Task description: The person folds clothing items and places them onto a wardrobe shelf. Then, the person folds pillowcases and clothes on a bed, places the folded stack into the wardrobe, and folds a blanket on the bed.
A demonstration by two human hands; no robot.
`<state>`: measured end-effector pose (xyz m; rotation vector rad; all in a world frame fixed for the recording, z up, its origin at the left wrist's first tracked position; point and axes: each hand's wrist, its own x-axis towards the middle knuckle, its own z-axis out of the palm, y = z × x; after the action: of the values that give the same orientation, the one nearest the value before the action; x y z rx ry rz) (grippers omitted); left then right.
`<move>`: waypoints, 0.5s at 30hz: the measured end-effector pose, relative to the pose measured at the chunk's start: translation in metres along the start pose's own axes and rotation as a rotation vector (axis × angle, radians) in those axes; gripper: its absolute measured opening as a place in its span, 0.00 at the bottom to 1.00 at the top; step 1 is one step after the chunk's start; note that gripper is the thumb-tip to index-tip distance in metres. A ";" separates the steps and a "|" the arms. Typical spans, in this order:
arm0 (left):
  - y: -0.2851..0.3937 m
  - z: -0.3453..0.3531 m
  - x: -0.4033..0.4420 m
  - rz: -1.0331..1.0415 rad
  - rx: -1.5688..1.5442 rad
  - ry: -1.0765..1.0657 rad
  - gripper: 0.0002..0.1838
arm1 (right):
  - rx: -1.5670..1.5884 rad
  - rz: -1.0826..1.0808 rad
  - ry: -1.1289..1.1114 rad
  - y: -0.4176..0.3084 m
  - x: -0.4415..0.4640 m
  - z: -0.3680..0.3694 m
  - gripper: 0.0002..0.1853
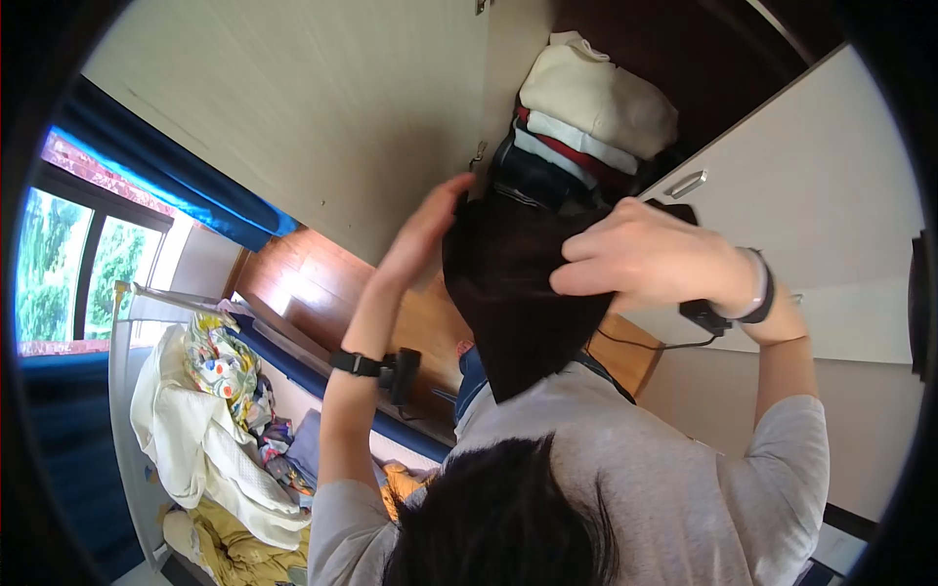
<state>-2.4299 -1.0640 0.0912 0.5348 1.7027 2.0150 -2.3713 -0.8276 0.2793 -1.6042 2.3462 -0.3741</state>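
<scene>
A dark brown-black piece of folded clothing (528,283) hangs in front of my chest, one corner pointing down; its exact kind I cannot make out. My right hand (650,259) grips its upper right part with bent fingers. At the cloth's left edge is my left hand (428,230), fingers stretched out and slightly blurred, its palm side turned towards the cloth. Just beyond, inside the open wardrobe, a stack of folded clothes holds a cream garment (596,98) on top, with white, red and dark ones (537,176) beneath.
A wardrobe door (322,107) stands open on the left, and another door (782,225) with a metal handle (687,184) is on the right. To the lower left, a bed with a white rail (119,391) carries rumpled bedding (195,430). Blue curtains (166,161) frame a window.
</scene>
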 end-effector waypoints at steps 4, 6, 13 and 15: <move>-0.041 0.059 0.022 -0.034 0.177 -0.440 0.28 | -0.080 -0.024 0.165 -0.020 -0.022 -0.078 0.20; -0.072 0.089 0.013 -0.151 0.306 -0.668 0.28 | -0.248 0.039 0.397 0.006 -0.037 -0.097 0.18; -0.178 0.122 -0.079 -0.525 0.574 -1.116 0.27 | -0.079 0.610 0.200 0.139 -0.025 0.001 0.28; -0.192 0.118 -0.098 -0.602 0.544 -1.076 0.27 | 0.382 0.342 0.111 0.153 -0.032 0.101 0.38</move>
<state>-2.2668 -0.9966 -0.0793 0.9119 1.3904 0.5852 -2.4555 -0.7494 0.1330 -1.0135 2.3848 -0.7915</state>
